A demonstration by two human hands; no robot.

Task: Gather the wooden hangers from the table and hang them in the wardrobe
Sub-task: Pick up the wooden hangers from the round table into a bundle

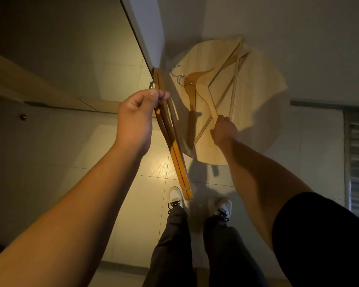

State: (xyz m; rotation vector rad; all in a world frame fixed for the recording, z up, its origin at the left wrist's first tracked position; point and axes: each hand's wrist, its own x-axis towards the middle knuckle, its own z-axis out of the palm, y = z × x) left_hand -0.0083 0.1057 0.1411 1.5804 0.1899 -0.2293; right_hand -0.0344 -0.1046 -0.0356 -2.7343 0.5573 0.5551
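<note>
On the round table (pixel 257 104): loose hangers (pixel 214 88), long arms running away from right hand (pixel 224 129), its fingers clamped on nearest tip; left hand (pixel 136 114) gripping gathered bundle (pixel 174 146).

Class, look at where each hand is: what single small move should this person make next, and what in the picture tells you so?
Probably lift the light hanger off the round table. The right hand is already at its lower end, so a grip seems under way, while the left hand holds a bundle of hangers clear of the table. Other hangers lie under it, so lifting straight up looks wisest.
</note>
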